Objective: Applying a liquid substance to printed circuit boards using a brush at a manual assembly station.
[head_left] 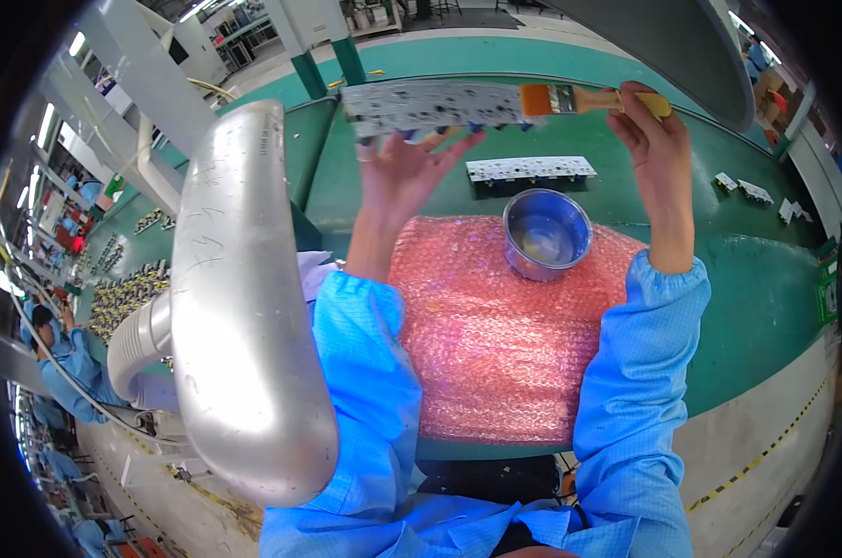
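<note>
My left hand [404, 172] is closed from below on a long, pale circuit board [439, 105], holding it up above the far part of the table. In my right hand [656, 139] is a flat paintbrush [588, 99] with a wooden and yellow handle. Its orange bristles are at the board's right end, apparently touching it. Below the brush, a second pale circuit board [530, 169] lies on the green table [718, 223]. A round metal cup [548, 234] with some clear liquid in it stands on pink bubble wrap [504, 344] between my forearms.
A big silver extraction hood [244, 298] on a ribbed hose stands close by my left arm. A grey panel [681, 46] hangs at the upper right. Small board pieces [744, 189] lie at the table's right. Many parts [128, 298] and a person in blue [63, 353] are at the left.
</note>
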A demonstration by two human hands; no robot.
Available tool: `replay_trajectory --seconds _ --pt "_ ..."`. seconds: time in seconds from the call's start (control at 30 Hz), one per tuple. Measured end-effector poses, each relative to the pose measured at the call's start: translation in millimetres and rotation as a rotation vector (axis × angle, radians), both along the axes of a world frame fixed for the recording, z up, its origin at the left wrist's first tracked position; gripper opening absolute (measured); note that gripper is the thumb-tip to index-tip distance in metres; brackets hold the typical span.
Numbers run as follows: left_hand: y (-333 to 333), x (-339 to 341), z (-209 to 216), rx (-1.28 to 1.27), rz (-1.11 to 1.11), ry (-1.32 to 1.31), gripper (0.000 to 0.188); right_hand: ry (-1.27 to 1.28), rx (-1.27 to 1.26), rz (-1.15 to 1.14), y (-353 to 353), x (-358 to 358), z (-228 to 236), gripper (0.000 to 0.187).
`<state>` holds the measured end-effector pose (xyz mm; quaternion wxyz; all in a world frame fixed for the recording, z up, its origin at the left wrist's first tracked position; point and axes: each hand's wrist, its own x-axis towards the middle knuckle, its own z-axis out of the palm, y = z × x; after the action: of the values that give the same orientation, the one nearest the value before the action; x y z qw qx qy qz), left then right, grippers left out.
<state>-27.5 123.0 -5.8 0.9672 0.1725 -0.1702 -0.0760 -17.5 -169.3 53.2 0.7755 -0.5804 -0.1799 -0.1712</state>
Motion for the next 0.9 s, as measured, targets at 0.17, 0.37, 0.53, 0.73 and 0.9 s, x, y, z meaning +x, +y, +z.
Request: replay_trajectory --seconds 0.17,0.37,0.53,0.73,0.9 --pt "-25.4 -8.7 -1.3 0.220 -0.069 -0.185 0.081 -0.055 0.154 0.255 50.6 -16.4 2.8 0.021" --pt "-27.3 -11.5 -2.4 0.321 -0.095 -0.277 0.098 -0.029 0.073 0.283 66.2 -23.1 2.0 0.020" --pt "-30.6 -15.1 0.5 0.413 -0.003 -0.218 0.103 -0.017 -0.010 0.267 73.6 -24.8 0.1 0.020" --pt "-26.8 -10.8 -7.2 0.419 0.006 -0.274 0.096 -0.014 -0.143 0.155 67.8 -17.1 -6.8 0.021" --pt "-12.2 -11.9 -11.0 0.371 0.008 -0.230 0.091 0.004 -0.193 -0.030 27.9 8.8 -22.7 0.023"
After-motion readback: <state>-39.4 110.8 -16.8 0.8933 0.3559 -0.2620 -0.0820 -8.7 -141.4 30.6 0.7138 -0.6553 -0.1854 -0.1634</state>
